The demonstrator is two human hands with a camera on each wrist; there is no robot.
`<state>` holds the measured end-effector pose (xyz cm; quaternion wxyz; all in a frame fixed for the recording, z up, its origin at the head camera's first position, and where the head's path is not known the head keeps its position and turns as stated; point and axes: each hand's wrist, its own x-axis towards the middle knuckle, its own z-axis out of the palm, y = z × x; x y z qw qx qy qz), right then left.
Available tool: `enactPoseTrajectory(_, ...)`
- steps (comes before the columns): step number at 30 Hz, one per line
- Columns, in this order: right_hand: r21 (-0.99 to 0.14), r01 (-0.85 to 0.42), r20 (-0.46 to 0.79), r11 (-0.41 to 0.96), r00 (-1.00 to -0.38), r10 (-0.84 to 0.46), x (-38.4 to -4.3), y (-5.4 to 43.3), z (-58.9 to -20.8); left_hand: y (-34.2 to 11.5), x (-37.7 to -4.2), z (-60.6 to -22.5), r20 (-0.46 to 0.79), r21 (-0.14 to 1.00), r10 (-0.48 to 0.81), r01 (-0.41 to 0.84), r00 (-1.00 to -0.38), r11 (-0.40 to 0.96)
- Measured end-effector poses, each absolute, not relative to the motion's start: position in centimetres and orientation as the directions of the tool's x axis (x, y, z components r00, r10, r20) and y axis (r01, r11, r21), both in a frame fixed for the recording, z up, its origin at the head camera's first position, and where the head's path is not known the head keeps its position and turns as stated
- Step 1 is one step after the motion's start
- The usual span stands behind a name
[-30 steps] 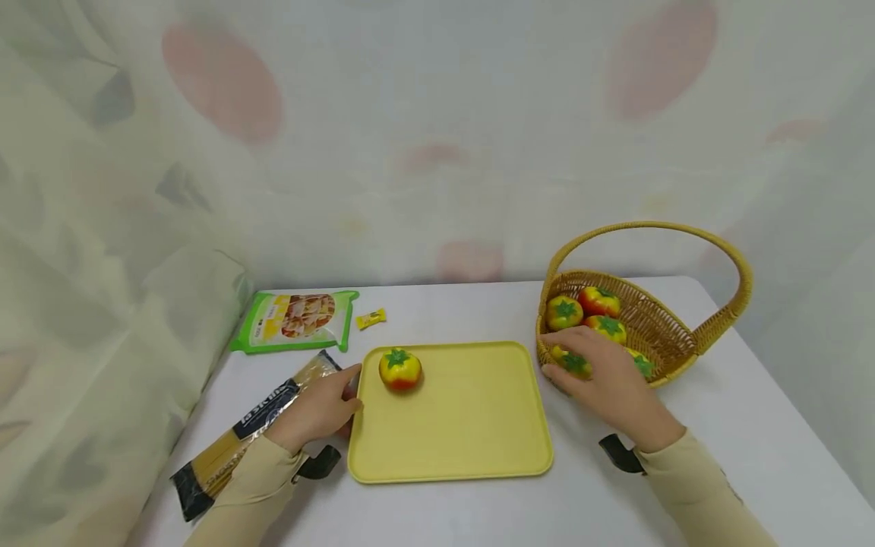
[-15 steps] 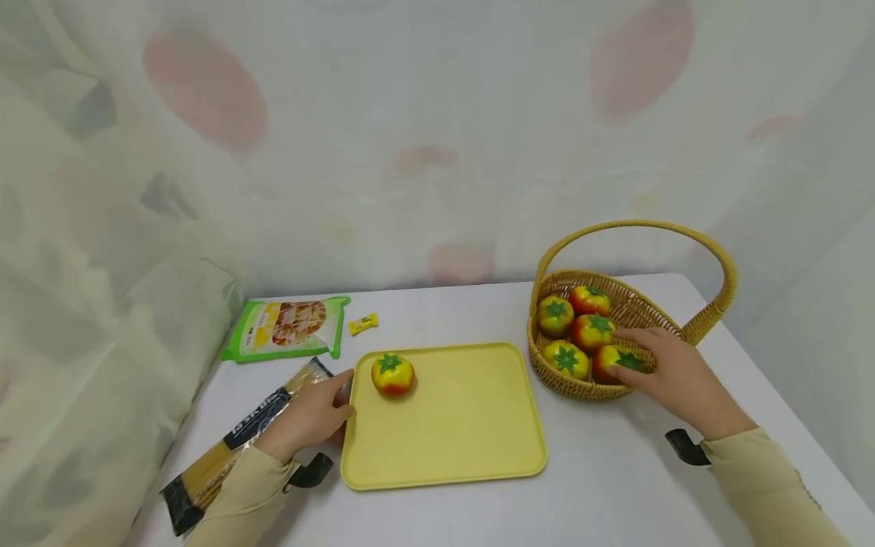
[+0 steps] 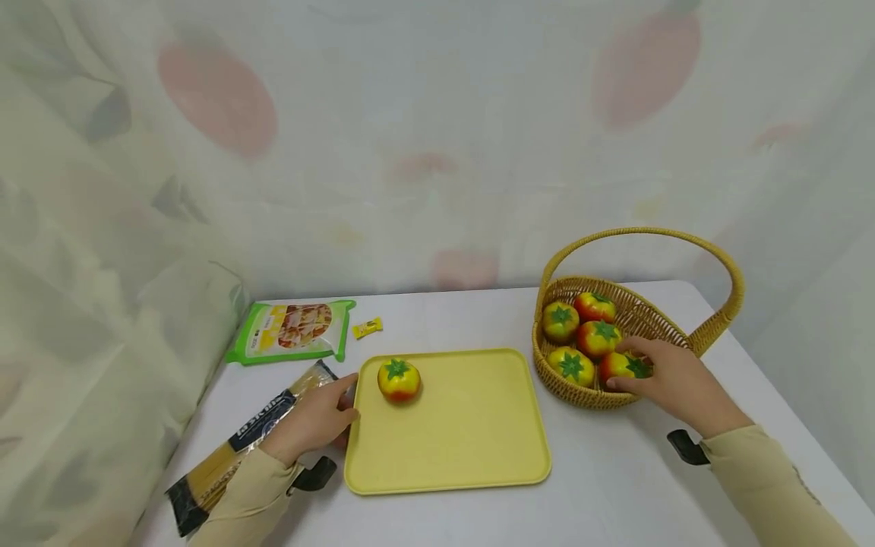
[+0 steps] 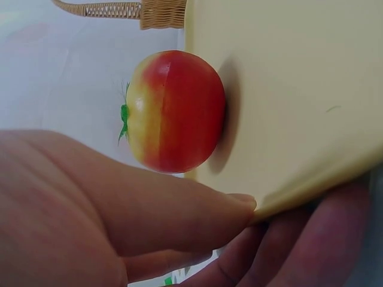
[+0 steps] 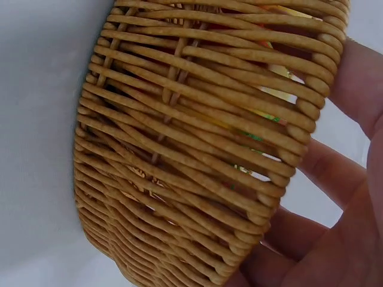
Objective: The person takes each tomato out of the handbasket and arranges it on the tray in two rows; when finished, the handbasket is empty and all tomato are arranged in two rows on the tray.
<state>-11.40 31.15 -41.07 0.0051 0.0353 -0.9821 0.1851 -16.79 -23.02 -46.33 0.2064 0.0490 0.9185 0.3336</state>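
Note:
My left hand [image 3: 313, 416] grips the left rim of the yellow tray [image 3: 465, 425], thumb over the edge and fingers below it, as the left wrist view shows. One red-and-yellow tomato [image 3: 399, 381] with a green leafy top sits in the tray's upper left corner. At the right, my right hand [image 3: 680, 384] reaches over the front rim of the wicker basket [image 3: 581, 396]. Its thumb and fingers hold the front right tomato [image 3: 623, 368] inside. Several other tomatoes lie beside that one. In the right wrist view, basket weave [image 5: 197, 131] mostly hides the held tomato.
A spaghetti packet [image 3: 239, 448] lies slanted under the left forearm. Behind it are a green-edged food bag [image 3: 294, 332] and a small yellow wrapped sweet [image 3: 368, 327]. The basket's tall handle [image 3: 642, 230] arches above the fruit. Curtains hang behind and left of the table.
My right hand has moved rightward from the basket's left part to the front right tomato and closed round it. The left hand keeps its grip on the tray. The head view shifted slightly.

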Motion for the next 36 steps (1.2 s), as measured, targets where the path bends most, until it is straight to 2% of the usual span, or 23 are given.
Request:
enactPoseTrajectory(20, -0.392, -0.059, 0.022, 0.918, -0.998, -0.055, -11.0, 30.9, -39.9, -23.0, -16.7, -46.1, -0.355, 0.621, 0.214, -0.059, -0.910, 0.782)
enactPoseTrajectory(28, -0.410, -0.147, 0.148, 0.900, -0.985, -0.094, -10.5, 28.7, -37.7, -22.9, -16.6, -46.0, -0.359, 0.624, 0.213, -0.064, -0.909, 0.779)
enactPoseTrajectory(36, -0.426, -0.252, 0.251, 0.869, -0.956, -0.154, -11.8, 24.3, -36.7, -22.9, -16.6, -46.1, -0.347, 0.632, 0.221, -0.053, -0.912, 0.774)
